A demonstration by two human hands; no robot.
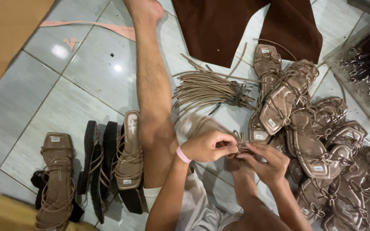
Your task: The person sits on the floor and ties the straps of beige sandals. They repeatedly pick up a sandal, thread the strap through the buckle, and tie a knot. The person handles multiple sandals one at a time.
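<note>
Your left hand (208,146), with a pink band (183,154) at the wrist, has its fingers pressed together on a thin tan strap (239,141), and your right hand (265,161) meets it from the 4 o'clock side, fingertips pinching the same strap. The strap sits right between both hands, near the middle of the view and slightly toward 5 o'clock; it is partly blurred, so it seems knotted there, but you cannot be sure.

At 12 o'clock from your hands lies a bundle of loose tan cords (210,87), fanned out on the grey tiled floor (18,107). From 2 to 5 o'clock is a heap of tan strappy sandals (317,141) (several showing white sole labels). Your bare leg (155,98) runs from 12 down to 7 o'clock. Beside it at 9 o'clock stand a few finished sandals (112,162) in a row, some on edge. A dark brown sheet (240,23) lies at 1 o'clock, and a tray of dark metal parts (367,64) at 3 o'clock.
</note>
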